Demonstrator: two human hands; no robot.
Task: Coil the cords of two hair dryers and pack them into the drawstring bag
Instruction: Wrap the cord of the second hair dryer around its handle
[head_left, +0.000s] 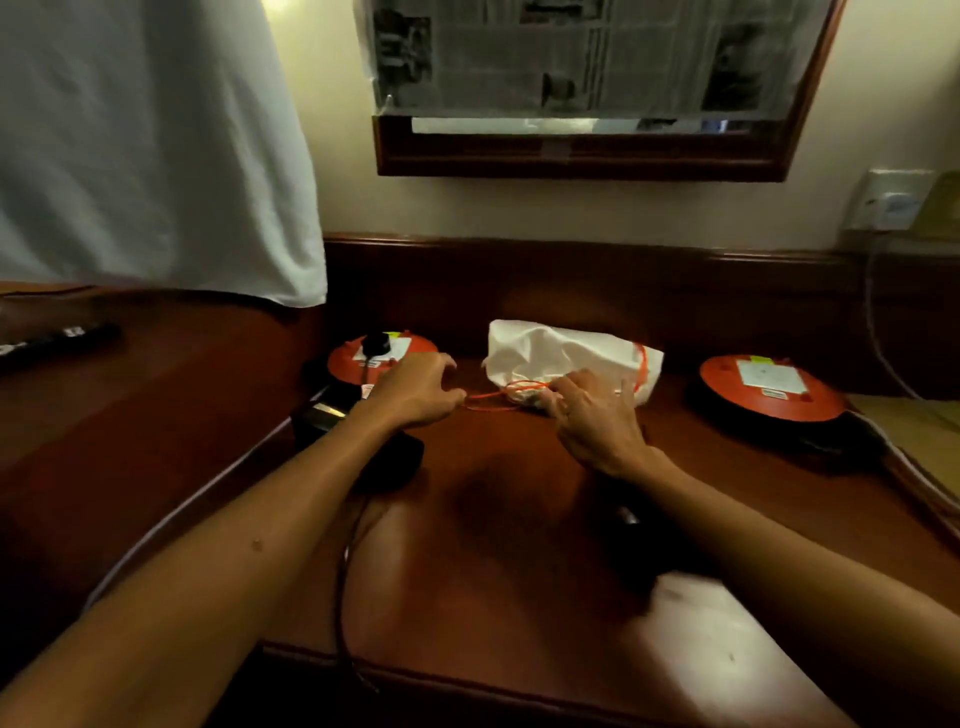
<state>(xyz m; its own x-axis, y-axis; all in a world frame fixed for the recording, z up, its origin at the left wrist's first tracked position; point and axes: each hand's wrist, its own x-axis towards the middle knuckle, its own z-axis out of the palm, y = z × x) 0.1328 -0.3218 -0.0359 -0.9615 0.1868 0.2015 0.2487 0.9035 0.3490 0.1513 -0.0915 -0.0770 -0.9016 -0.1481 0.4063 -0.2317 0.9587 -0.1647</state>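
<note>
A white drawstring bag (566, 358) lies on the dark wooden desk (493, 519) near the back wall, bulging and with an orange cord (498, 397) at its mouth. My left hand (415, 389) pinches one end of the orange cord just left of the bag. My right hand (597, 415) rests at the bag's mouth, fingers on the cord loop. A black hair dryer (358, 431) lies under my left forearm, its black cord (343, 587) trailing off the desk's front edge. Another dark object (639, 540) sits under my right forearm, blurred.
Two red round discs with white labels stand on the desk, one at the left (382, 358) and one at the right (769, 387). White cloth (145, 145) hangs at upper left. A framed mirror covered with newspaper (587, 83) hangs above. A wall socket (891, 202) is at right.
</note>
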